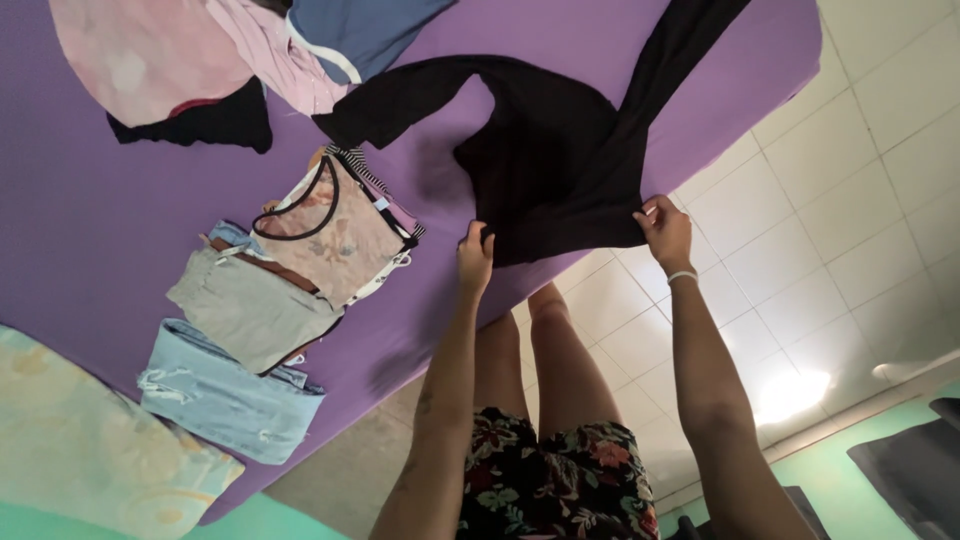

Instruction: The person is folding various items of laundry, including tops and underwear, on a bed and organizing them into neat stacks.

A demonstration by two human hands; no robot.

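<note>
Both hands, left hand (474, 255) and right hand (664, 228), are closed on the hem of a soft black garment (560, 150) spread on the purple bed (90, 220), its upper sleeve cut off. Folded clothes (260, 300) lie just beside.

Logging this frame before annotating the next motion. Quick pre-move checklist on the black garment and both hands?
1. Left hand grips the hem of the black garment: ok, fingers closed on the edge.
2. Right hand grips the same hem: ok, pinching the other corner.
3. Garment lies flat on the purple bed sheet: not ok, the body is bunched and one sleeve trails off the far edge.
4. Garment is apart from the folded stack: ok, a strip of sheet shows between them.
5. Second sleeve spread out: ok, it stretches toward the blue garment.
6. Hem pulled taut between the hands: cannot tell.
</note>
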